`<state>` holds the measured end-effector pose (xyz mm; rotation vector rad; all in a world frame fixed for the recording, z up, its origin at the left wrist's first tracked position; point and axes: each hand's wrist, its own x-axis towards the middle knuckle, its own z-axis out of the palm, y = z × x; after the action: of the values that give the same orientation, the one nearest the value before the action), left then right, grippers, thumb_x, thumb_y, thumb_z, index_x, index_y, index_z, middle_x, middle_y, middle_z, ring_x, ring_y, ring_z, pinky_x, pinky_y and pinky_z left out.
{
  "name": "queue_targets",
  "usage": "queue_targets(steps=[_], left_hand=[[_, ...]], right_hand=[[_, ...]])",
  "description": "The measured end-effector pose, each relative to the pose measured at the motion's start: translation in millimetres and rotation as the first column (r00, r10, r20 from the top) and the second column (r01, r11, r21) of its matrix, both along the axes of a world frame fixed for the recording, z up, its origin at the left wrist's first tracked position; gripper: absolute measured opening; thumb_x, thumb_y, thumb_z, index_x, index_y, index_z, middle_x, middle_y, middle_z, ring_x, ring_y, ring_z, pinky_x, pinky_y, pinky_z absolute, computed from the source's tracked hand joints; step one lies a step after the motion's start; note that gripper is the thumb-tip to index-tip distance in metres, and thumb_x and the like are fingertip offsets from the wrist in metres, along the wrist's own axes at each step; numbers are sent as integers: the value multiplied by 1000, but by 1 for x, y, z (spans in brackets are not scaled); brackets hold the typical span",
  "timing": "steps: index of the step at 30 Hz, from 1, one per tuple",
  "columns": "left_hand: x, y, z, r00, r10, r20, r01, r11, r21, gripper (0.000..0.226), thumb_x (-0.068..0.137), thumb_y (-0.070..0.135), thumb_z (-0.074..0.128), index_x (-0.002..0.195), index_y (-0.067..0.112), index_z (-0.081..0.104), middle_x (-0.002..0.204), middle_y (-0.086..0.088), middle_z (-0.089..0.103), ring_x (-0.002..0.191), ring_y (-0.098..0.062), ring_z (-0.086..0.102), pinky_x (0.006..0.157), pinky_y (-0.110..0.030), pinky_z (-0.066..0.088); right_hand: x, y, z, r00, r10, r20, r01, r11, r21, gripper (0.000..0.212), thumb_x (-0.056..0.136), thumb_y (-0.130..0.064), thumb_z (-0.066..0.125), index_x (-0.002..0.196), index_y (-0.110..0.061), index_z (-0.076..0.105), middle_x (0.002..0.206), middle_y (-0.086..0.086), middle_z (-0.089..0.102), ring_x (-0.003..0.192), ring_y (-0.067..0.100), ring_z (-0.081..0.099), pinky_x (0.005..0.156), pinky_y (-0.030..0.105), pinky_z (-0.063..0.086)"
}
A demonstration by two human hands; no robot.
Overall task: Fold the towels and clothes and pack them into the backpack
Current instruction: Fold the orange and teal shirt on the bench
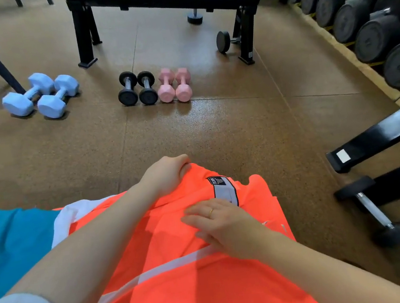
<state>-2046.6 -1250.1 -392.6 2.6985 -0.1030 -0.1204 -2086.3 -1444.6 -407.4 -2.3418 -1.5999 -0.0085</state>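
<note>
Your left hand (165, 175) has its fingers curled over the far edge of the orange sports shirt (184, 279), a clenched grip on the fabric near the collar, while your right hand (224, 224) lies released and flat on the cloth, fingers straight, just below the black and white collar label (224, 190). The shirt is spread close to you at the near centre, and whether it rests on your lap or on a worktop you cannot tell from here. A white garment (64, 223) peeks out from under its left side, with a blue cloth (11, 247) further left. The main risk is the thin, slippery-looking fabric: if you pull the far edge over while the flat hand presses only lightly, the shirt will likely slide rather than crease, and the fold will come out skewed against the white stripe (163, 269). You may also drag the white garment along, since the two overlap and could bunch together. The right edge of the shirt hangs over the brown gym floor (215, 124), so a loose fold could slip down there. The backpack is not in view, so you will have to turn to find it, and a fold held by one hand may fall open on the way.
</note>
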Motion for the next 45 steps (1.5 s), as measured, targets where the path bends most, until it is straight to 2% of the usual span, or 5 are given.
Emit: queue_targets(steps=[8, 17, 22, 32, 45], left_hand=[[2, 10, 4, 998, -27, 50, 32, 994, -101, 24, 96, 29, 44, 90, 7, 53, 82, -20, 63, 81, -38, 58, 67, -38, 42], [4, 4, 11, 998, -47, -48, 43, 997, -68, 24, 79, 31, 70, 93, 15, 59, 76, 6, 51, 75, -19, 50, 67, -29, 38], [5, 4, 11, 994, -106, 24, 108, 988, -110, 18, 87, 26, 61, 95, 10, 59, 86, -6, 60, 85, -25, 55, 69, -29, 36], [4, 12, 16, 996, 38, 76, -16, 961, -275, 12, 94, 14, 50, 94, 4, 57, 80, -4, 60, 72, -15, 49, 59, -18, 28], [10, 2, 25, 983, 29, -184, -64, 981, -184, 42, 82, 47, 62, 52, 21, 47, 52, 5, 44, 52, -6, 40, 50, -21, 31]], right_hand=[[47, -46, 2, 742, -609, -279, 632, 775, -13, 36, 92, -33, 40, 95, -7, 64, 99, 12, 64, 100, 31, 58, 86, 35, 40], [122, -33, -5, -118, -720, -684, 694, 433, -575, 61, 95, -50, 40, 111, 5, 60, 88, 14, 63, 75, 23, 55, 66, 29, 39], [135, -26, -9, -135, -643, -754, 628, 533, -567, 5, 87, -16, 63, 87, -11, 62, 75, 8, 59, 63, 17, 51, 60, 27, 40], [144, -45, 12, -342, 211, -916, 898, 361, -252, 34, 86, 16, 22, 90, -3, 50, 67, 14, 59, 48, 16, 60, 47, 20, 52], [151, -42, 21, -200, -413, -888, 524, 721, -453, 25, 85, -4, 59, 103, -18, 69, 94, 8, 68, 72, 18, 59, 63, 29, 44]])
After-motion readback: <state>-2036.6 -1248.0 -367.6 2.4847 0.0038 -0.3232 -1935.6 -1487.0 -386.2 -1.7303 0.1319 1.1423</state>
